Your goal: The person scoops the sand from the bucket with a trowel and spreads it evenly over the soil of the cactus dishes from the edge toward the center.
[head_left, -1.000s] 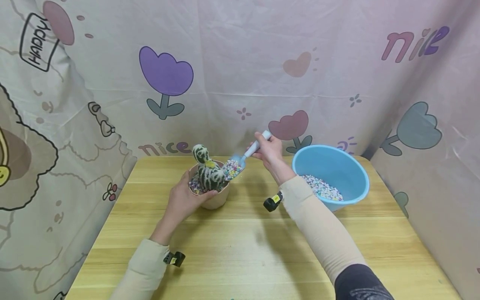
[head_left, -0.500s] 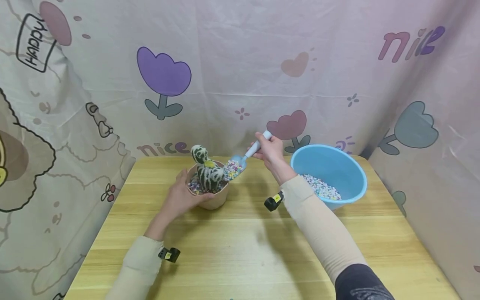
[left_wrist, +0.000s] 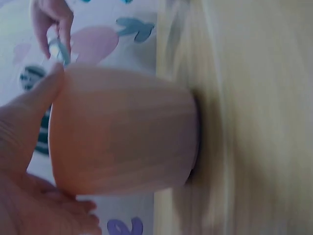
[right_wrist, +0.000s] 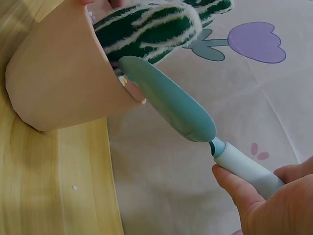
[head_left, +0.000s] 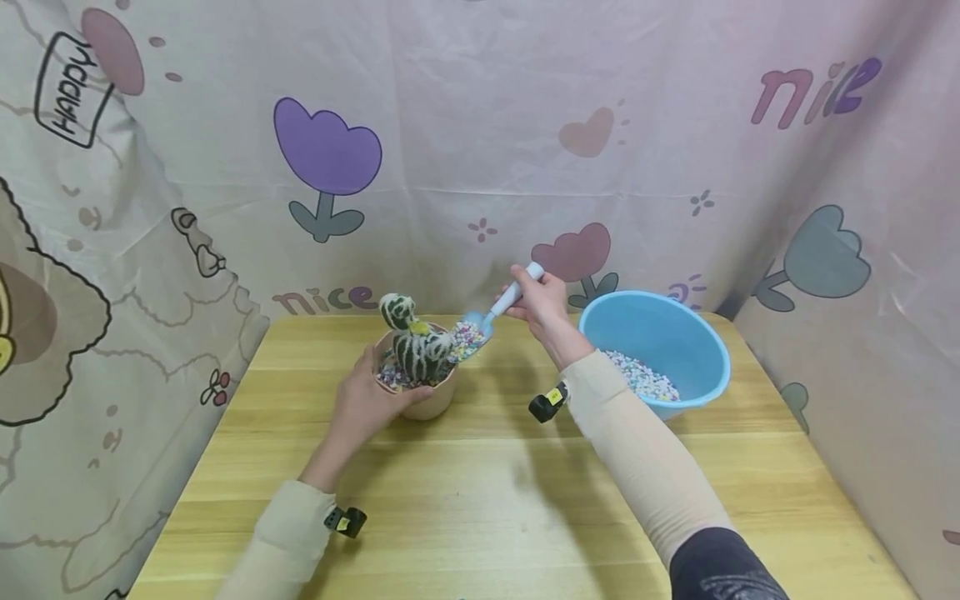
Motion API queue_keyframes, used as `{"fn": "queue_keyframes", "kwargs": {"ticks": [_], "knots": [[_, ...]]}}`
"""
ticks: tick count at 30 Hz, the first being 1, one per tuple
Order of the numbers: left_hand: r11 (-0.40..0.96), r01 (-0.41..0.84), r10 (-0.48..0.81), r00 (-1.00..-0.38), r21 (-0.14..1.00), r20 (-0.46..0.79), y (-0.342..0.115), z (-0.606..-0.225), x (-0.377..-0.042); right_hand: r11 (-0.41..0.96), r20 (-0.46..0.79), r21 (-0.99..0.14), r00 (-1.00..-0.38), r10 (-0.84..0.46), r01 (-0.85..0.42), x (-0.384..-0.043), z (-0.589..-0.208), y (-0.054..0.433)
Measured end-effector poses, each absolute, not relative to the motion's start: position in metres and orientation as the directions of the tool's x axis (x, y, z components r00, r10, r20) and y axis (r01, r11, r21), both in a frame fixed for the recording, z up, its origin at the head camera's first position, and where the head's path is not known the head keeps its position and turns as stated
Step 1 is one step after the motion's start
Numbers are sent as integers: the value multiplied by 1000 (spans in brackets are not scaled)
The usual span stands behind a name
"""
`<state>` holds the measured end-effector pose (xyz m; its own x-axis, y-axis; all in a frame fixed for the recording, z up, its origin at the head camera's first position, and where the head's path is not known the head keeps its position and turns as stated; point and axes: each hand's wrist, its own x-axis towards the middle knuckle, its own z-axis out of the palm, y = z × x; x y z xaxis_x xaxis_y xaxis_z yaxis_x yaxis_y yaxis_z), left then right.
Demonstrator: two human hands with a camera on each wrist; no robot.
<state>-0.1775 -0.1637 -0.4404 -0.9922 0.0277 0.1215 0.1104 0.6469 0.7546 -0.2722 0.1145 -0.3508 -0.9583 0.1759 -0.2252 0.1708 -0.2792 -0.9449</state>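
Note:
My left hand (head_left: 367, 404) grips the side of a peach-coloured flowerpot (head_left: 433, 406), its thumb over the rim. A plush cactus (head_left: 418, 358), green with white fuzzy stripes, stands in the pot among small coloured beads (head_left: 392, 373). In my right hand (head_left: 543, 302) is the pale handle of a small blue shovel (right_wrist: 176, 105), held by fingers and thumb. Its blade slants down to the pot's right rim, close beside the cactus, and carries multicoloured beads (head_left: 467, 337). In the right wrist view the blade's underside shows, with its tip overlapping the pot opening.
A blue basin (head_left: 678, 333) with many pastel beads (head_left: 641, 375) stands at the right on the wooden table (head_left: 480, 500), beside my right forearm. Printed cloth (head_left: 465, 125) hangs behind the table and along both sides. One white bead (right_wrist: 75, 187) lies on the tabletop.
My left hand and forearm shift slightly left, then back, while keeping hold of the pot. The right hand and the shovel stay almost in place at the rim.

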Motion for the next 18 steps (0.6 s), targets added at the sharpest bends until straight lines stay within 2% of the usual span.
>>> {"fn": "queue_keyframes", "kwargs": {"ticks": [6,14,18], "knots": [[644,66,8,-997,762,80,-160,-439,-175,-267,-221,-949,-960,173,171,-271,-351,114],[663,133,204,-979,737,-7,-190,-433,-192,-275,-222,-946,-959,175,169,-271,-351,115],[654,149,242,-970,742,-19,-196,-434,-196,-269,-221,-948,-960,172,170,-271,-350,114]]}}
